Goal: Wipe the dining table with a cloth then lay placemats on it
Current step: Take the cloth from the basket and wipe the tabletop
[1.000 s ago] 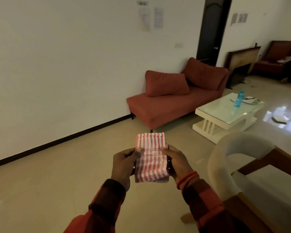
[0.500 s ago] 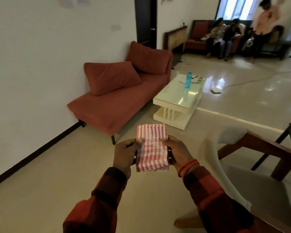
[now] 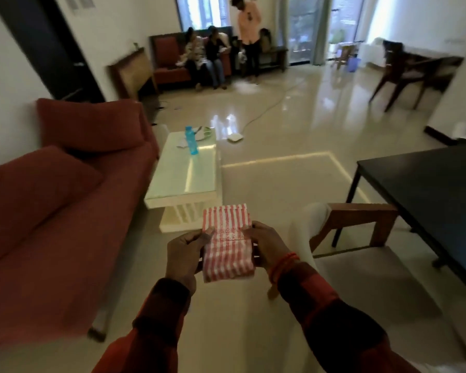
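Head view shows the folded red-and-white striped cloth [image 3: 228,244] low in the middle of the frame, held upright between both hands above the pale glossy tiled floor [image 3: 280,130]. At the cloth's left edge, the left hand [image 3: 184,255] pinches it, thumb laid on the front face and fingers curled behind. On the opposite edge, the right hand [image 3: 269,249] grips it with fingers wrapped round the back; an orange beaded bracelet [image 3: 283,266] circles that wrist. Soft and rectangular, the cloth has thin vertical stripes and a patch of faint red print near its middle, too blurred to read. At the right of the frame stands the dark, flat-topped dining table [image 3: 425,189], well apart from the cloth, with a wooden-framed chair with a pale seat [image 3: 361,254] between them. A rust-red fabric sofa [image 3: 51,211] fills the left, beside a glossy white coffee table [image 3: 186,176] carrying a blue plastic bottle [image 3: 191,140].
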